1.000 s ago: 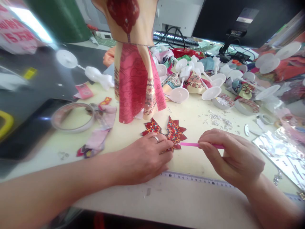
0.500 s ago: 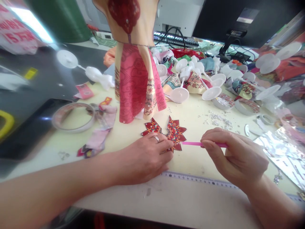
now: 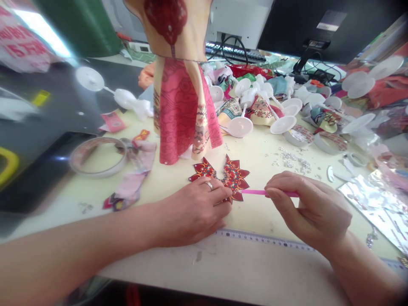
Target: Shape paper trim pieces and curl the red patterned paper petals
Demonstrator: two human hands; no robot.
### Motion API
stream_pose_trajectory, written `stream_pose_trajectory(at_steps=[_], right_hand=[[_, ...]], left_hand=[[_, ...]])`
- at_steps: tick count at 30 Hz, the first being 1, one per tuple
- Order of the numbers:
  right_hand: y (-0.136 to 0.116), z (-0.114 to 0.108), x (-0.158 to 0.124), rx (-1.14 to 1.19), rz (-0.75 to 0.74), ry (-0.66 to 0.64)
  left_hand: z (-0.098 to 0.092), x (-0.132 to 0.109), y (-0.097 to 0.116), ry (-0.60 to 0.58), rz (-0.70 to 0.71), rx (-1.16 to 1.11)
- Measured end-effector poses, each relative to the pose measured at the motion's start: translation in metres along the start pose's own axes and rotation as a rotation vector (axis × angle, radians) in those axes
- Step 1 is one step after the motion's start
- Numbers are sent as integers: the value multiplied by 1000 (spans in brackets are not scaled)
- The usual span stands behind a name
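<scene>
The right hand (image 3: 309, 212) has its thumb and fingers pinched together on a thin pink paper strip (image 3: 255, 192). The strip runs left from the fingertips, and its end meets the lower right of a red patterned paper flower (image 3: 221, 176). The left hand (image 3: 191, 210), with a ring (image 3: 209, 185) on one finger, lies flat with its fingers close together across the near edge of the flower, pressing it to the cream table (image 3: 261, 221).

A ruler (image 3: 264, 240) runs along the table just nearer than the hands. Farther away stands a paper dress (image 3: 181, 110). To the left lie a tape roll (image 3: 97, 156) and a pink cloth scrap (image 3: 137, 174). To the right are scattered sequins (image 3: 291, 160) and a foil sheet (image 3: 372, 208), with white plastic stands (image 3: 240, 126) beyond.
</scene>
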State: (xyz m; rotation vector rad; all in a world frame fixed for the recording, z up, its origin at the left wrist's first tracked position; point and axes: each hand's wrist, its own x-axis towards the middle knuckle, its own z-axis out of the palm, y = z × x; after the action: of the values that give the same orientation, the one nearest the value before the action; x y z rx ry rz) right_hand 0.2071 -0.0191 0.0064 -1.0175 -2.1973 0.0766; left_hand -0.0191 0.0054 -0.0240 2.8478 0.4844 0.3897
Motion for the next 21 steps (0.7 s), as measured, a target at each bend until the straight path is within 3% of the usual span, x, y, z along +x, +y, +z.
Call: stream_pose_trajectory(at_steps=[21], right_hand=[[1, 1, 1, 7, -5, -13]], left_hand=[[1, 1, 1, 64, 23, 11]])
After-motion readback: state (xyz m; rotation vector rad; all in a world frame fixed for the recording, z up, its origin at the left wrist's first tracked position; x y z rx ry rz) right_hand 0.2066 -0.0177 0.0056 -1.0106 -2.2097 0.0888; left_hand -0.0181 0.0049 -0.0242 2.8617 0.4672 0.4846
